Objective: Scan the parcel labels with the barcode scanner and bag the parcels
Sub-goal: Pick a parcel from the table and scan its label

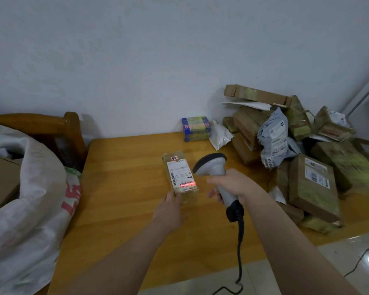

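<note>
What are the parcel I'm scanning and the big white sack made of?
Parcel: likely brown cardboard under glossy clear tape, judging by its sheen and sharp edges. Sack: apparently woven plastic, matte white, creased, with red print.

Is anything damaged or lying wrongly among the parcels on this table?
Nothing is clearly damaged. The pile of parcels at the right of the table is an untidy heap: boxes lean at angles, the long box on top tilts, and the grey mailer bag is crumpled.
</note>
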